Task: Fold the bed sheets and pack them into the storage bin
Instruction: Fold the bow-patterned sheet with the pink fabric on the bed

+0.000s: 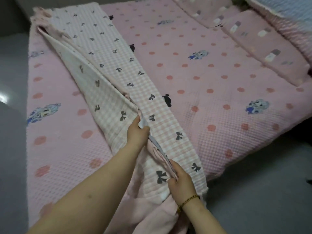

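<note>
Bow-print sheet (pixel 108 53): checked and quilted-looking. It lies as a long folded strip running diagonally across the bed (pixel 211 78). Far end is near the bed's top-left corner; near end spills over the front edge toward the person.

Handling, my read:
- Soft and floppy, light to medium weight, some bulk from the stacked layers.
- No stiffness, so it will sag wherever it is unsupported.
- Waffle texture should grip well; not slippery, not fragile.
- Best hold is along the long stacked edge, pinching all layers at once with the hands well apart to keep it taut. Grabbing one layer only risks the fold sliding open.

Left hand (pixel 137 133): partway along the strip, fingers curled over the raised edge, pinching the layers.

Right hand (pixel 181 182): nearer the person on the same edge, fingers wrapped round the bunched layers, bracelet (pixel 189 200) at the wrist.

The left flap is lifted between the far corner and the left hand; the right half lies flat on the bed. Pillows (pixel 263 53) sit far right, well apart from the sheet. Storage bin is not in view.
</note>
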`<state>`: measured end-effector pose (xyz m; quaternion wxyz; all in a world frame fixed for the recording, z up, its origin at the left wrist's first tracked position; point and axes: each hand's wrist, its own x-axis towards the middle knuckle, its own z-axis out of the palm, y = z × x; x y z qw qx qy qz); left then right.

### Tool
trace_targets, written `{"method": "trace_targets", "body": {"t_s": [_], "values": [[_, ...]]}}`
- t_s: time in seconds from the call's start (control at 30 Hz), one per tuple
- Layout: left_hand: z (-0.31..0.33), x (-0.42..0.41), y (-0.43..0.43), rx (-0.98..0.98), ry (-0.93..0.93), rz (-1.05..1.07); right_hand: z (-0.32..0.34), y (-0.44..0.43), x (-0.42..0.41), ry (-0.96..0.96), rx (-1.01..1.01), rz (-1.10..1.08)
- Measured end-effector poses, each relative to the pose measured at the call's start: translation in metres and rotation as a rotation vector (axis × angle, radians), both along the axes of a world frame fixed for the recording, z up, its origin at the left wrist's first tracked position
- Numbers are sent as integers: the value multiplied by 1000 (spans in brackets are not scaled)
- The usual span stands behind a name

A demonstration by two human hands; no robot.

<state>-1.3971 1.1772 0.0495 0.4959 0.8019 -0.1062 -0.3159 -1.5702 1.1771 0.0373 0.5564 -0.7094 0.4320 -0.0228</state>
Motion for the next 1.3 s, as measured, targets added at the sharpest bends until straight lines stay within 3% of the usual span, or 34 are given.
{"method": "trace_targets", "body": {"t_s": [0.17, 0.3, 0.4, 0.5, 0.53, 0.63, 0.77, 0.83, 0.97, 1.07, 1.2, 1.3], "values": [[-35, -37, -79, 176, -57, -210, -27, -84, -38, 153, 65, 17], [-77, -66, -76, 520, -155, -752, -72, -112, -55, 330, 207, 3], [-99, -78, -46, 666, -377, -966, -94, -110, -60, 311, 336, -55], [-119, -80, -2, 687, -712, -838, -114, -105, -58, 305, 426, -78], [-123, -81, 10, 705, -743, -774, -119, -104, -58, 343, 427, -64], [-133, -82, 40, 784, -698, -800, -128, -101, -62, 427, 406, 64], [-156, -97, 72, 706, -763, -908, -129, -113, -86, 460, 323, 170], [-169, -119, 89, 655, -773, -953, -127, -112, -92, 472, 373, 187], [-173, -155, 120, 535, -786, -976, -137, -93, -83, 379, 455, -43], [-167, -147, 124, 485, -802, -920, -139, -92, -88, 510, 368, -80], [-147, -102, 95, 591, -731, -668, -128, -102, -102, 496, 425, -189], [-143, -88, 85, 691, -677, -780, -119, -102, -97, 415, 569, -303]]}}
